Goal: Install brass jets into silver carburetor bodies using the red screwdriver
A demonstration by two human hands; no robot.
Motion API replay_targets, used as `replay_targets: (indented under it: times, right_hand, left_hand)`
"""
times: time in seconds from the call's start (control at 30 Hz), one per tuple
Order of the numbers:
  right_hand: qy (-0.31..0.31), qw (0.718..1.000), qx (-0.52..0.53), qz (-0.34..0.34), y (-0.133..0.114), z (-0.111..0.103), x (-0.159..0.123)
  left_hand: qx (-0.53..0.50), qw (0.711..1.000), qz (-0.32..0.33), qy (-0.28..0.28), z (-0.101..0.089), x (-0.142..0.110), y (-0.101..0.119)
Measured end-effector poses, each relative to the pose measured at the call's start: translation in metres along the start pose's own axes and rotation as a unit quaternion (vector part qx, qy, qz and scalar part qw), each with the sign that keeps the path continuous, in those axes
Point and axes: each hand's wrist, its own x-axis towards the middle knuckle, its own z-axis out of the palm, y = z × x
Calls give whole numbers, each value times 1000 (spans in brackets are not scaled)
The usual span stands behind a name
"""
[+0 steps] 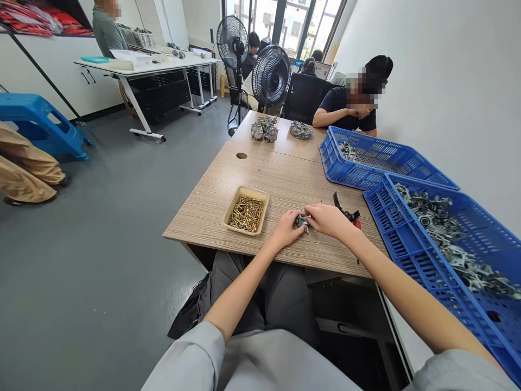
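At the wooden table [285,179] I sat with two blue crates [407,255] of metal parts on my right and a small tray [244,191] of brass pins [246,213] to the left of my hands. My left hand [285,229] and right hand [328,221] were close together, both pinching a small metal part [301,221] just above the table, near a pair of red-handled pliers [347,213].
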Motion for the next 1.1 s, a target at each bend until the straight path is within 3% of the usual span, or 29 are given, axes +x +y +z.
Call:
replay_targets:
  times: [0.4, 0.57, 1.1]
  right_hand:
    - [-39, 998, -26, 34, -6, -9, 0]
    - [-37, 999, -5, 7, -3, -9, 0]
    - [-51, 998, -21, 11, -6, -13, 5]
  left_hand:
    - [12, 1000, 4, 2, 0, 0, 0]
    - [13, 1000, 4, 2, 0, 0, 1]
    - [11, 1000, 5, 0, 0, 0, 2]
